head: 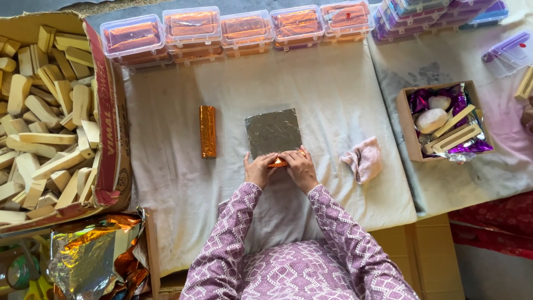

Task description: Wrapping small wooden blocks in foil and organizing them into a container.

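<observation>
Your left hand [259, 169] and right hand [300, 168] are pinched together on the near edge of the foil sheet [273, 132], clamping it over an orange-wrapped bar [277, 163] mid-cloth. Uneven thumb pressure would probably skew the roll or tear that foil. The finished bar [207, 131] sits left.
</observation>
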